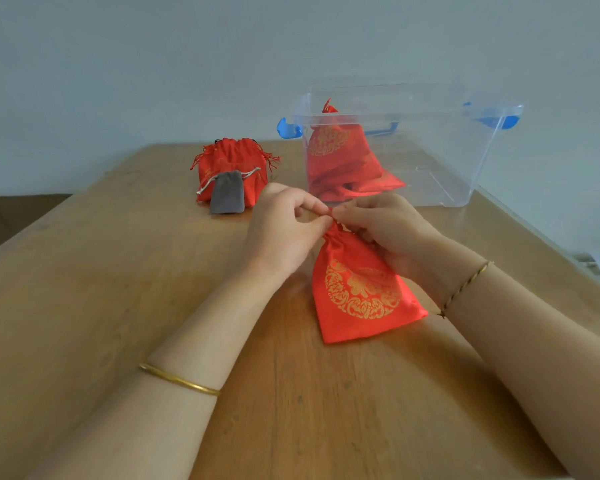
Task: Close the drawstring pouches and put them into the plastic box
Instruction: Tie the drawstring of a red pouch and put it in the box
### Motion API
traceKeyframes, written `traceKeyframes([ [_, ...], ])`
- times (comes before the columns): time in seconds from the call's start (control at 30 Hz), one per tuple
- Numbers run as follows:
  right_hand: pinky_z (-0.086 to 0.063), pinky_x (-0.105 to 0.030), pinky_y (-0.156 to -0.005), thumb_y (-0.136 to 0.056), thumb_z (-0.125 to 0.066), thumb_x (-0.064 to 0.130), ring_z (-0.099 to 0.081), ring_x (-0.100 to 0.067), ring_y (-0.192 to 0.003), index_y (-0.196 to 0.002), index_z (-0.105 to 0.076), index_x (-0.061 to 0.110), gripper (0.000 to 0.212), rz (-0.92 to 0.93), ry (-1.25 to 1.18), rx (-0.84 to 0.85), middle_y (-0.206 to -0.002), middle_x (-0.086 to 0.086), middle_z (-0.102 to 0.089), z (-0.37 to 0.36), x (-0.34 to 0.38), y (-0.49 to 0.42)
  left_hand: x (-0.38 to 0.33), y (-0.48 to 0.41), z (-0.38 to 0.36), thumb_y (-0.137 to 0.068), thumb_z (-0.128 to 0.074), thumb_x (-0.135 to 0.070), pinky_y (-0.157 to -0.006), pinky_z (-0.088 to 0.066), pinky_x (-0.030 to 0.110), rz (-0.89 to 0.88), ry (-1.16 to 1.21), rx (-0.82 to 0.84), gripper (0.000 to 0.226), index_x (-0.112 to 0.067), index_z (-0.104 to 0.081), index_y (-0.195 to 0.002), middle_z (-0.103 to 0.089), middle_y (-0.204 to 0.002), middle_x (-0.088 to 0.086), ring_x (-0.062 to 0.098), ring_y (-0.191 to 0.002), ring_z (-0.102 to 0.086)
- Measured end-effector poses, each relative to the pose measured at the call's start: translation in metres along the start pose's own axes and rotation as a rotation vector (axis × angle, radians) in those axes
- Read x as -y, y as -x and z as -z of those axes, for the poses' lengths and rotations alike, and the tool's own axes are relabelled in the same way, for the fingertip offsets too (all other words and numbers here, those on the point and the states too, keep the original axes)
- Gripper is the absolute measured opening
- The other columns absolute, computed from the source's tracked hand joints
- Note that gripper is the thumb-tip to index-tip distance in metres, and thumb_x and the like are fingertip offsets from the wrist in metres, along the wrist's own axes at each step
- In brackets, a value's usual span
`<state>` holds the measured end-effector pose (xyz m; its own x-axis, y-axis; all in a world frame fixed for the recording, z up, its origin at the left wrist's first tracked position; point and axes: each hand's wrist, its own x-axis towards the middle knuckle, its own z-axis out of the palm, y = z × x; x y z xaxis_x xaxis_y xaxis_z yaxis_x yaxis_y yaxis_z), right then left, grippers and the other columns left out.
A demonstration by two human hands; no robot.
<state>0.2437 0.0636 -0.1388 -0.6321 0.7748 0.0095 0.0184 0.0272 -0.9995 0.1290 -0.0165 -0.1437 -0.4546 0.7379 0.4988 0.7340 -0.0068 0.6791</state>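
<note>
Both forearms extended forward and converging. Left hand (284,230) raised, knuckles up, thumb and index fingertips pinched together. Right hand (385,226) opposite it, fingertips likewise pinched, nearly touching those of the left. Gold bangle (179,379) on left forearm. Thin braided bracelet (465,287) on right wrist.

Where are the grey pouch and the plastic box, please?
grey pouch (227,195): head view, middle of its front face.
plastic box (440,157): head view, bare clear front wall.
</note>
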Motion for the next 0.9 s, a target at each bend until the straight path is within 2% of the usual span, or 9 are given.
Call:
traceKeyframes([
  [0.17, -0.028, -0.012, -0.037, -0.087, -0.059, 0.008, -0.033, -0.001, -0.033, -0.068, -0.061, 0.011, 0.020, -0.038, -0.033, 0.052, -0.042, 0.008, -0.047, 0.000, 0.000, -0.002, 0.001, -0.001, -0.001, -0.077, -0.074, -0.019, -0.068, -0.035, 0.002, 0.004, -0.016, 0.035, 0.011, -0.018, -0.071, -0.088, -0.050, -0.095, -0.003, 0.006, -0.078, -0.051],
  [0.33, -0.034, -0.012, -0.036, -0.089, -0.056, 0.007, -0.040, -0.001, -0.032, -0.072, -0.060, 0.005, 0.017, -0.031, -0.060, 0.087, -0.042, 0.006, -0.052, 0.001, 0.002, 0.001, 0.006, -0.003, -0.003, -0.083, -0.068, -0.021, -0.069, -0.038, 0.008, 0.004, -0.021, 0.055, 0.007, -0.015, -0.069, -0.086, -0.053, -0.097, -0.001, 0.000, -0.073, -0.050],
  [0.47, -0.029, -0.015, -0.043, -0.085, -0.063, 0.010, -0.034, -0.002, -0.041, -0.063, -0.056, 0.014, 0.024, 0.107, 0.365, -0.132, -0.052, 0.006, -0.044, 0.011, 0.001, -0.006, 0.016, -0.010, 0.005, -0.090, -0.056, -0.012, -0.070, -0.034, 0.019, 0.044, -0.059, 0.005, 0.008, -0.012, -0.059, -0.082, -0.057, -0.095, 0.003, 0.013, -0.082, -0.051],
  [0.53, -0.027, -0.017, -0.045, -0.085, -0.063, 0.010, -0.031, -0.007, -0.048, -0.061, -0.054, 0.016, 0.026, 0.108, 0.358, -0.171, -0.057, 0.003, -0.041, 0.017, 0.002, -0.009, 0.018, -0.011, 0.008, -0.091, -0.053, -0.008, -0.067, -0.028, 0.017, 0.018, -0.137, 0.002, 0.012, -0.013, -0.055, -0.080, -0.055, -0.095, 0.004, 0.015, -0.083, -0.048],
  [0.6, -0.028, -0.012, -0.042, -0.085, -0.063, 0.010, -0.034, -0.005, -0.049, -0.064, -0.055, 0.015, 0.023, 0.117, 0.392, -0.175, -0.060, 0.002, -0.044, 0.019, 0.000, -0.009, 0.018, -0.011, 0.004, -0.091, -0.051, -0.007, -0.072, -0.034, 0.020, 0.017, -0.128, 0.005, 0.015, -0.014, -0.052, -0.078, -0.058, -0.093, 0.006, 0.020, -0.086, -0.055],
  [0.67, -0.030, -0.010, -0.041, -0.086, -0.062, 0.011, -0.038, 0.000, -0.045, -0.065, -0.057, 0.015, 0.022, 0.129, 0.431, -0.163, -0.060, 0.003, -0.047, 0.021, -0.001, -0.007, 0.020, -0.011, 0.001, -0.092, -0.048, -0.010, -0.080, -0.049, 0.036, 0.072, -0.018, 0.032, 0.019, -0.020, -0.049, -0.075, -0.063, -0.090, 0.005, 0.023, -0.088, -0.062],
  [0.77, -0.039, -0.014, -0.044, -0.092, -0.055, 0.019, -0.046, -0.008, -0.050, -0.085, -0.061, 0.011, 0.013, 0.049, 0.312, -0.021, -0.072, -0.004, -0.054, 0.019, 0.002, 0.000, 0.025, -0.010, 0.001, -0.094, -0.046, -0.015, -0.081, -0.052, 0.049, 0.147, 0.075, 0.040, 0.016, -0.021, -0.049, -0.079, -0.064, -0.089, 0.005, 0.026, -0.087, -0.064],
  [0.83, -0.047, -0.021, -0.049, -0.094, -0.050, 0.033, -0.052, -0.012, -0.056, -0.102, -0.060, 0.015, 0.022, -0.016, 0.274, 0.049, -0.092, -0.004, -0.057, 0.017, 0.007, 0.006, 0.026, -0.011, 0.003, -0.094, -0.046, -0.016, -0.083, -0.051, 0.047, 0.149, 0.089, -0.009, 0.011, -0.016, -0.052, -0.085, -0.064, -0.091, 0.007, 0.026, -0.089, -0.063],
  [0.9, -0.051, -0.024, -0.051, -0.092, -0.052, 0.039, -0.056, -0.013, -0.060, -0.103, -0.057, 0.021, 0.022, -0.017, 0.348, 0.083, -0.098, 0.002, -0.056, 0.013, 0.011, 0.009, 0.024, -0.011, 0.003, -0.095, -0.046, -0.015, -0.079, -0.049, 0.036, 0.141, 0.079, -0.049, 0.010, -0.011, -0.054, -0.090, -0.061, -0.090, 0.004, 0.022, -0.087, -0.059],
])
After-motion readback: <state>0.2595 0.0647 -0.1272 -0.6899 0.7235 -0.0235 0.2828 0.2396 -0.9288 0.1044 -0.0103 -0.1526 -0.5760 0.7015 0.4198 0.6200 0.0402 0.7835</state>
